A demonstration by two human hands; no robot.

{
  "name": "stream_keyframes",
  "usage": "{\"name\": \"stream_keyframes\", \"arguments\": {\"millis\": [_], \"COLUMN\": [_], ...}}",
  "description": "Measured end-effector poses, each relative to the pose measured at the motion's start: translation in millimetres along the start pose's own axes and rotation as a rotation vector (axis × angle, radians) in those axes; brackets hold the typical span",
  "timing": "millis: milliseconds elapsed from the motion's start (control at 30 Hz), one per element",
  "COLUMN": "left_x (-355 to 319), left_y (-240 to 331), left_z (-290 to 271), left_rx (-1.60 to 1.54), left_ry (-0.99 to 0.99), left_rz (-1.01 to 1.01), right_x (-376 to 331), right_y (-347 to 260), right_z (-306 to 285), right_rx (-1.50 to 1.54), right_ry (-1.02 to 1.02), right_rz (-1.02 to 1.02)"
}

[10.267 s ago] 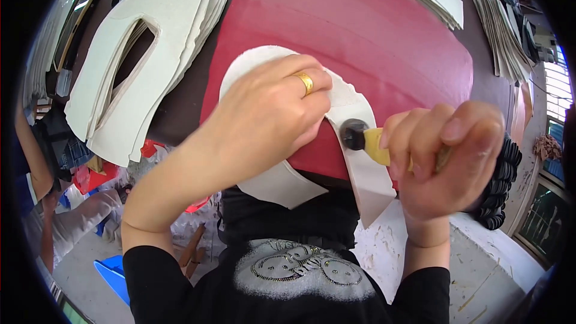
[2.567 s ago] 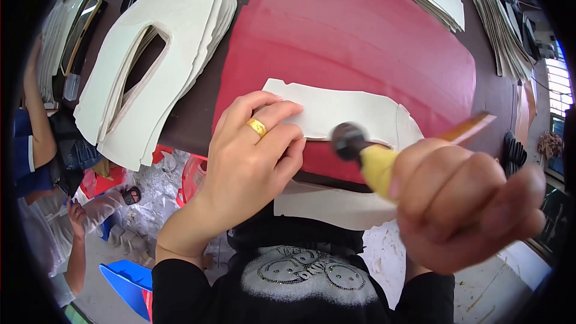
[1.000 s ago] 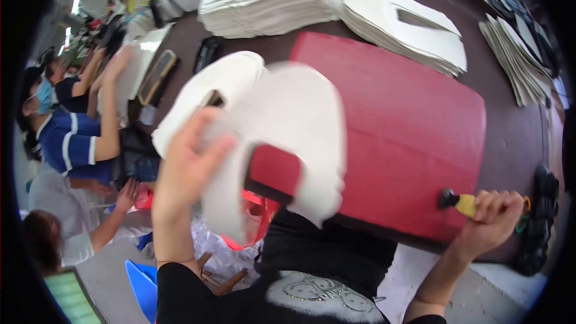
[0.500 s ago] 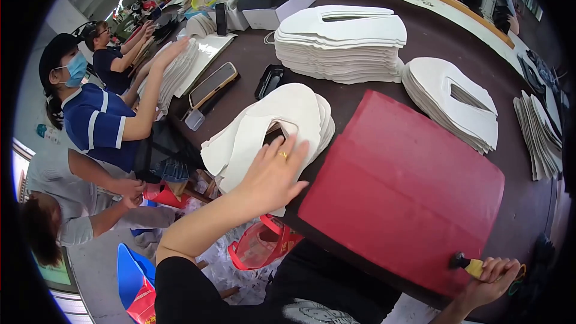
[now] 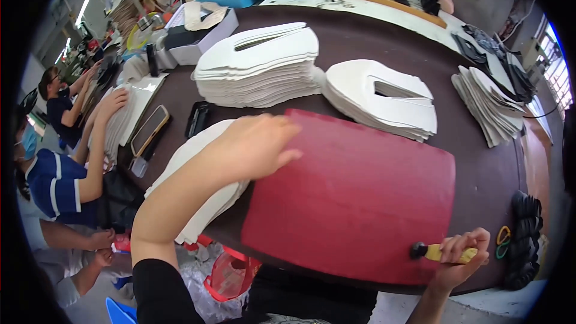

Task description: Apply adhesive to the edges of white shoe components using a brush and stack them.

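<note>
My left hand [image 5: 264, 147] hovers at the upper left part of the red sheet [image 5: 354, 198]. Its thumb is apart from the fingers, somewhat smeared by motion, and I see nothing in it. Beneath and behind that forearm lies a stack of white cut pieces [image 5: 186, 162], partly hidden. Over the lower right corner of the sheet, my right hand [image 5: 465, 255] is closed round the yellow handle of a tool [image 5: 433, 252] with a dark rounded end; I cannot make out its kind. A tall stack of white U-shaped pieces [image 5: 258, 75] and a lower one [image 5: 384, 96] stand behind the sheet.
More white pieces [image 5: 489, 105] lie at the right. A phone [image 5: 150, 131] and a black tray-like case [image 5: 198, 119] rest at the left. A co-worker in a blue striped shirt [image 5: 57, 180] sits at the left edge. Below the table hangs a red basket [image 5: 231, 273].
My left hand has moved from the white stack to the red sheet's upper left. The view has turned to the right. My right hand still holds the yellow-handled tool.
</note>
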State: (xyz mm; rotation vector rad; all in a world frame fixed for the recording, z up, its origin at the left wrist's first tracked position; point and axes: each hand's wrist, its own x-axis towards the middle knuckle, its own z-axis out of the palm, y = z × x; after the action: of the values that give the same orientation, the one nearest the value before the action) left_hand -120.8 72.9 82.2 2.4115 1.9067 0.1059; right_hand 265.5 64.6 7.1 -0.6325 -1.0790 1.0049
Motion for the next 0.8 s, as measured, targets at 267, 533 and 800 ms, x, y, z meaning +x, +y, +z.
{"name": "stream_keyframes", "arguments": {"millis": [267,533,800], "left_x": [267,228,27], "left_y": [-2,33,75], "left_z": [93,47,16], "left_rx": [-0.293,-0.073,-0.602], "left_ry": [0.267,0.760,0.153], "left_rz": [-0.518,-0.113,-0.124], "right_x": [3,18,23], "right_y": [-14,-11,-2], "right_z": [-7,-15,-15], "right_rx": [-0.172,-0.071,-0.005], "right_ry": [0.018,0.037,0.024], "right_rz": [-0.040,0.006,0.039]}}
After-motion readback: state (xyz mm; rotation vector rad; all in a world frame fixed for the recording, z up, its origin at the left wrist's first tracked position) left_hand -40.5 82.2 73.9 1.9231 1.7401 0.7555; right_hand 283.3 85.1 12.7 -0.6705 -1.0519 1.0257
